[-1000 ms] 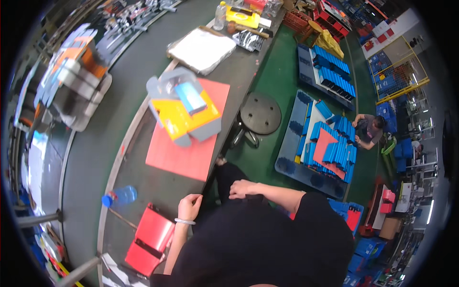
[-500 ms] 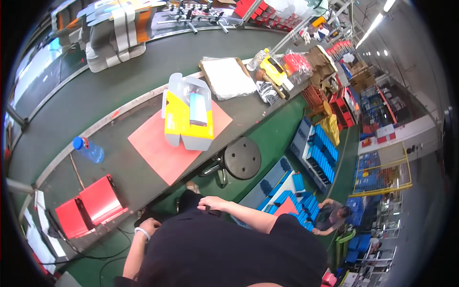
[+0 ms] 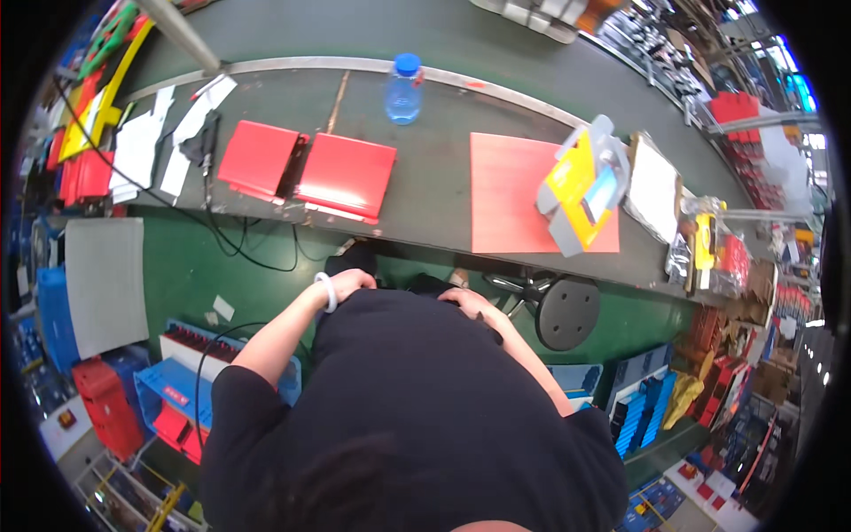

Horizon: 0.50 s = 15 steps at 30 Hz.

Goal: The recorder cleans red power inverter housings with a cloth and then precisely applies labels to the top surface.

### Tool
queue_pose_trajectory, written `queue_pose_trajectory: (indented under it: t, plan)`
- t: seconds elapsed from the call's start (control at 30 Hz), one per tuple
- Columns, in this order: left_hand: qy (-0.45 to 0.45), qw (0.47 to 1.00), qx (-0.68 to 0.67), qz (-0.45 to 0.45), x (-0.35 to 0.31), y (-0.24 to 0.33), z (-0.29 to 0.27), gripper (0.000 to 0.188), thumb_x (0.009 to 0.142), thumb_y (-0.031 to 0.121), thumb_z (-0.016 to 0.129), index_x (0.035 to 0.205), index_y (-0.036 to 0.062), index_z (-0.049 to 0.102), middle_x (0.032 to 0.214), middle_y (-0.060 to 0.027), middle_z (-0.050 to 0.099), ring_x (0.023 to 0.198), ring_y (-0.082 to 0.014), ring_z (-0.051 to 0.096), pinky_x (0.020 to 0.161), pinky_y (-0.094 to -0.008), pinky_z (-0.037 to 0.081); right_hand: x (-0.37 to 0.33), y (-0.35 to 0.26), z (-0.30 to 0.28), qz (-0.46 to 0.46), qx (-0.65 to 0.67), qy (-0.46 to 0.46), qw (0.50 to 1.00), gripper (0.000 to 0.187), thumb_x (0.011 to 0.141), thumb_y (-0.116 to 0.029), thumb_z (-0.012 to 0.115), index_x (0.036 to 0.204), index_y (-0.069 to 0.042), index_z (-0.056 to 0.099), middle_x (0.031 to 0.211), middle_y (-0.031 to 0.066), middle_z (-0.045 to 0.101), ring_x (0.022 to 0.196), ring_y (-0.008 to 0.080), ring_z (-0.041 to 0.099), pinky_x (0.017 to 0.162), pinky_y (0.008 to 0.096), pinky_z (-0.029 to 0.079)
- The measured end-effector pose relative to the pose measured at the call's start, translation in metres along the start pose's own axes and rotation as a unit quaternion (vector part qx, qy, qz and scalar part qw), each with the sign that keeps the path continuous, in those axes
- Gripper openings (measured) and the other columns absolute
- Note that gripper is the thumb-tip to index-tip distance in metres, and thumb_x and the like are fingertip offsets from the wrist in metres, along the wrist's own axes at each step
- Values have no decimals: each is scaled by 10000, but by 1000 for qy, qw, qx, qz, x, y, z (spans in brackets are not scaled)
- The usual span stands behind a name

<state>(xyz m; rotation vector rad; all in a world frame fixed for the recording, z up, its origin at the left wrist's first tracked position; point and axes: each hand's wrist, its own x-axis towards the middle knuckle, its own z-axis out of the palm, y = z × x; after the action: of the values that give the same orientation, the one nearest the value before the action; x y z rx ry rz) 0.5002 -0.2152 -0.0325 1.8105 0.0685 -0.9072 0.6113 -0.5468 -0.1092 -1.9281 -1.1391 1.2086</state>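
Observation:
My left hand [image 3: 352,282], with a white band on the wrist, rests by my lap at the left edge of my black shirt [image 3: 390,381]. Its fingers curl in; the tips are out of sight against the dark cloth. At the other side of my lap my right hand [image 3: 468,304] is also closed against the dark cloth, and what it grips, if anything, is hidden. Both hands are below the near edge of the workbench [image 3: 434,191]. On the bench, nearest to them, lie two red panel-like parts [image 3: 347,175], [image 3: 259,157] side by side.
Behind the red parts stands a water bottle [image 3: 404,93] with a blue cap. A yellow and grey open box [image 3: 572,182] sits on a red sheet [image 3: 501,191]. A round black stool [image 3: 568,312] stands beside my right arm. Black cables [image 3: 257,257] hang off the bench at left.
My view has turned left, so bench, bottle and box appear further right. Both hands remain by my lap. The red parts, bottle and box appear unmoved on the bench.

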Motion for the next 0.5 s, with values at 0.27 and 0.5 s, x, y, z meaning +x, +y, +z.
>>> queue_pose_trajectory:
  t: [0.27,0.5]
  plan:
    - [351,853,-377,-85,-7,-28,1,239,919,296,555,924,78,653,798,-5,633,744,-73,583,655,-187,429,4,-67,-33,178,29,-35,983,309,832,-262,582,1042,-46,650,991,143,670,965,285,630,844,341,479]
    - [439,788,-422,-93,-25,-24,-14,409,955,424,462,841,82,655,778,-1,639,736,-88,585,676,-229,437,41,-79,-79,165,-83,62,981,297,863,-293,555,1001,-57,671,915,133,682,877,267,657,779,355,502]
